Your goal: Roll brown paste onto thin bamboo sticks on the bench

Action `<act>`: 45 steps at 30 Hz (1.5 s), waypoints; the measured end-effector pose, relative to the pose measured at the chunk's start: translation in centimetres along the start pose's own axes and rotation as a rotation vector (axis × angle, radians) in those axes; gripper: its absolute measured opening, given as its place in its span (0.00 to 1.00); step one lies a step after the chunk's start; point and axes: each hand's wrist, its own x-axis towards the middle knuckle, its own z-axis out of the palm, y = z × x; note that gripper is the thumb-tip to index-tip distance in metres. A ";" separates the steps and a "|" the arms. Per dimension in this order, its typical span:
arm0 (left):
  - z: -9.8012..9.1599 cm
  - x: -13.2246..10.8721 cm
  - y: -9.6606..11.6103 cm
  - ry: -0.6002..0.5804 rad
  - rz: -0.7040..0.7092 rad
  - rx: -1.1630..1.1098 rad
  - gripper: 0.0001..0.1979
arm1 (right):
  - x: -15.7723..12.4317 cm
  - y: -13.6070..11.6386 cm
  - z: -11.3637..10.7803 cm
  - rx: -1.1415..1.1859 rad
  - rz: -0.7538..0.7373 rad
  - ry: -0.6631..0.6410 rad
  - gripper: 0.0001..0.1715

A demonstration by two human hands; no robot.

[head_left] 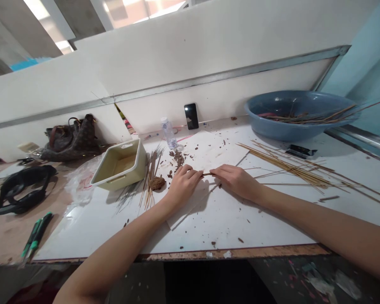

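Right now, my left hand [183, 183] and right hand [236, 181] have their fingers closed narrow, pinching a thin wooden stick [207, 173] between them, just above white paper [215, 152].

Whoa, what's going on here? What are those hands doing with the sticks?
A person is holding a thin stick between the left hand and right hand, above a sheet of white paper on a white table. Loose sticks lie to the right, more lie in a blue basin, and a brown lump sits near the left hand.
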 end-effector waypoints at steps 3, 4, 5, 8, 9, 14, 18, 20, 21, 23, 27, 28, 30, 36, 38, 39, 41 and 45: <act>-0.1 -0.1 -0.1 -0.009 -0.015 -0.025 0.13 | 0.0 -0.1 0.0 0.024 0.012 0.004 0.19; -0.1 -0.1 -0.2 -0.010 -0.022 -0.033 0.13 | 0.0 -0.1 0.0 0.030 0.018 0.006 0.19; -0.1 -0.2 -0.2 -0.010 -0.027 -0.038 0.13 | 0.0 -0.1 0.0 0.034 0.021 0.007 0.19; 0.0 -0.2 -0.4 -0.005 -0.028 -0.041 0.13 | -0.1 -0.1 0.0 0.037 0.024 0.004 0.19; 0.1 -0.2 -0.4 -0.001 -0.025 -0.038 0.13 | -0.1 -0.1 0.1 0.035 0.025 0.002 0.19; 0.1 0.0 -0.5 0.043 -0.003 -0.002 0.14 | 0.0 0.0 0.3 0.028 0.053 0.004 0.18; 0.3 0.1 -0.6 0.073 -0.036 -0.042 0.13 | 0.0 0.3 0.5 0.037 0.084 0.017 0.18; 0.4 0.1 -0.8 0.086 -0.059 -0.083 0.11 | 0.0 0.4 0.5 0.039 0.089 0.019 0.18; 0.4 0.1 -0.8 0.092 -0.069 -0.099 0.11 | 0.0 0.5 0.5 0.037 0.089 0.019 0.17; 0.4 0.1 -1.0 0.096 -0.077 -0.123 0.11 | 0.1 0.5 0.4 0.028 0.082 0.023 0.17; 0.3 0.2 -1.1 0.070 -0.065 -0.145 0.11 | 0.1 0.6 0.5 0.027 0.074 0.026 0.17; 0.2 0.2 -1.1 0.065 -0.063 -0.146 0.11 | 0.1 0.6 0.5 0.028 0.074 0.023 0.17; 0.3 0.1 -1.1 0.068 -0.062 -0.149 0.11 | 0.0 0.7 0.5 0.027 0.075 0.017 0.16; 0.6 0.1 -1.2 0.136 -0.148 -0.225 0.10 | -0.2 1.1 0.7 0.020 0.097 0.009 0.16; 0.6 0.2 -1.2 0.173 -0.192 -0.292 0.09 | -0.2 1.2 0.7 0.020 0.102 0.006 0.16; 0.7 0.2 -1.2 0.190 -0.203 -0.327 0.08 | -0.2 1.2 0.7 0.023 0.104 0.004 0.16; 0.7 0.2 -1.3 0.205 -0.218 -0.385 0.08 | -0.3 1.3 0.7 0.031 0.110 0.008 0.16; 0.8 0.1 -1.6 0.206 -0.297 -0.453 0.09 | -0.3 1.5 0.7 0.043 0.123 0.010 0.18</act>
